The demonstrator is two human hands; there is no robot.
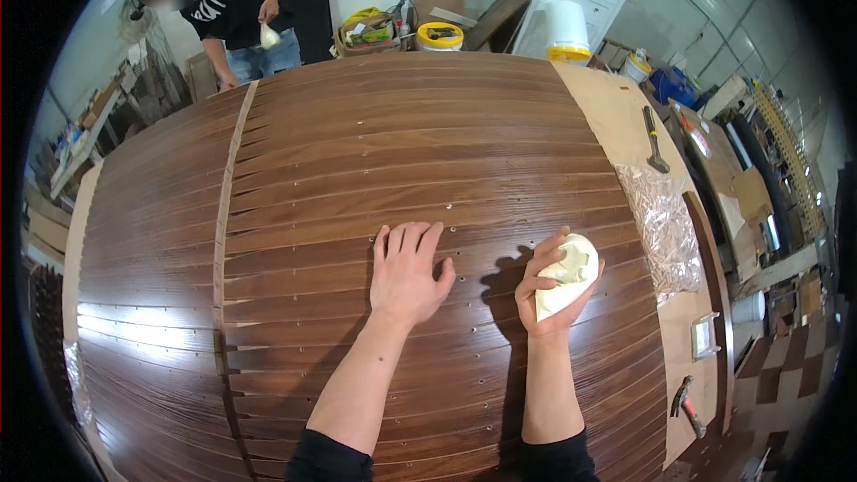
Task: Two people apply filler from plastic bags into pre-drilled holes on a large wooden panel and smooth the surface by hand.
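A wide panel of dark brown wooden slats point(428, 156) spreads out beneath both my hands, dotted with small holes or light specks. My left hand point(408, 272) lies palm down on the slats near the middle, its fingers stretched out and nothing in it. To its right, my right hand point(546, 308) is raised a little over the panel, palm up, with fingers wrapped round a pale cream lump of putty point(571, 272). The lump has a dented top and a pointed lower end. A shadow from that hand falls on the slats to its left.
Along the right edge lie a hammer point(654, 138), a clear bag of small wooden pieces point(662, 232), a small clear box point(704, 336) and a red-handled hammer point(687, 406). A person point(241, 9) stands at the far left, holding a pale lump. Buckets point(440, 37) stand behind.
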